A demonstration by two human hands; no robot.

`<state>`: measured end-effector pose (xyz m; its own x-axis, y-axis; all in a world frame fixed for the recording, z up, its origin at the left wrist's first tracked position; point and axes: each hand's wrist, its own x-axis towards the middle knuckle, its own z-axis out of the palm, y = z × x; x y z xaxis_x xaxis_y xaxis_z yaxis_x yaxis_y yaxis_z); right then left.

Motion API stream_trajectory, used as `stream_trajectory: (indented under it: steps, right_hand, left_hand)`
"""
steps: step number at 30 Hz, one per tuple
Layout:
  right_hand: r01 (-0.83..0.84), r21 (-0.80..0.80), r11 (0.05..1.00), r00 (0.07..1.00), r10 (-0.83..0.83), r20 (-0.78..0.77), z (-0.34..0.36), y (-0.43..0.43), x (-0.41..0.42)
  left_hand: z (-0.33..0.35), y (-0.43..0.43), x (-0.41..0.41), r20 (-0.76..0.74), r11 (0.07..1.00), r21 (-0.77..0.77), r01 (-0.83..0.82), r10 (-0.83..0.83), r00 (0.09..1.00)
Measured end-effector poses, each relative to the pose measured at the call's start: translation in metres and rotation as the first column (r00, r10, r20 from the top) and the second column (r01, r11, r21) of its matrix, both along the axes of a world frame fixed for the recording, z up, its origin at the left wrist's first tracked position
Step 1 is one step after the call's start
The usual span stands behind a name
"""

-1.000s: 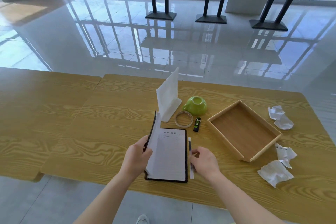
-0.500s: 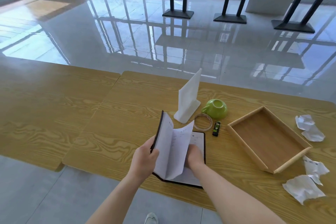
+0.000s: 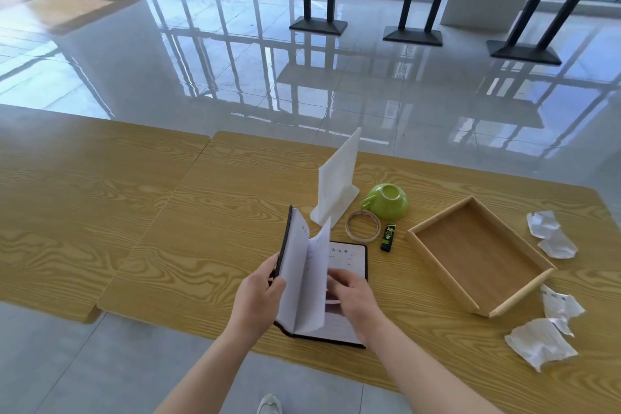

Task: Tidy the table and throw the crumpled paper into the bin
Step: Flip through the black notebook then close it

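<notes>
Well, from the head view I see the left hand [image 3: 258,302] gripping the black cover of the notebook [image 3: 346,259] near the near edge of the tabletop [image 3: 201,212]. It props the cover upright, I judge so that the leaves can fall shut. The right hand [image 3: 356,299] lies on the open page with its fingers loosely bent; I cannot tell whether it pinches a leaf. The crumpled paper [image 3: 537,343] lies untouched in scraps by the right edge, beside the wooden tray [image 3: 477,255]. No bin shows.

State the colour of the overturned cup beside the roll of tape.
Light green cup, seen in the head view.
</notes>
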<state>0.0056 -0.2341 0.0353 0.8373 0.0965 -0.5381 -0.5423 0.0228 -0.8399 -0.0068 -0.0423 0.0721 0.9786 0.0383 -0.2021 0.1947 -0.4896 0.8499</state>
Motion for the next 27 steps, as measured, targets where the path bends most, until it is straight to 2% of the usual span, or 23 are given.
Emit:
stream_trajectory:
  steps: [3,6,9,12,14,18,22,24,27]
  right_hand:
    - [-0.129,0.013,0.991,0.991,0.129,0.031,0.008,0.012,-0.006]
    - [-0.17,0.073,0.983,0.985,0.168,0.024,0.011,0.012,-0.009]
    - [-0.076,0.053,0.996,0.997,0.077,-0.003,0.007,-0.001,-0.01]
    - [0.068,-0.033,0.997,0.996,-0.069,-0.052,-0.001,-0.021,-0.01]
    - [0.096,-0.064,0.993,0.993,-0.1,-0.057,-0.003,-0.031,-0.009]
    - [0.116,-0.018,0.993,0.993,-0.116,-0.026,0.004,-0.042,-0.003]
    - [0.147,0.009,0.989,0.988,-0.147,0.054,0.015,-0.051,0.007]
    - [0.132,-0.026,0.991,0.988,-0.129,0.087,0.018,-0.056,0.011]
    - [0.03,-0.163,0.986,0.995,-0.013,0.1,0.018,-0.061,0.013]
  left_hand:
    - [0.007,-0.007,-0.004,0.016,1.0,0.028,-0.001,0.0,1.0]
    - [0.012,-0.01,-0.008,0.045,0.998,0.054,0.03,-0.032,0.998]
    - [0.01,-0.01,-0.008,0.035,0.994,0.105,0.032,-0.036,0.999]
    - [0.01,-0.017,-0.009,0.039,0.99,0.138,0.038,-0.044,0.998]
    - [0.009,-0.026,-0.011,0.07,0.984,0.162,0.075,-0.087,0.994]
    - [0.003,-0.052,-0.013,0.118,0.958,0.26,0.118,-0.152,0.981]
    - [-0.008,-0.083,-0.016,0.059,0.902,0.408,0.143,-0.183,0.981]
    - [-0.011,-0.098,-0.018,0.029,0.869,0.467,0.161,-0.197,0.98]
    - [-0.016,-0.115,-0.022,-0.032,0.801,0.558,0.215,-0.239,0.971]
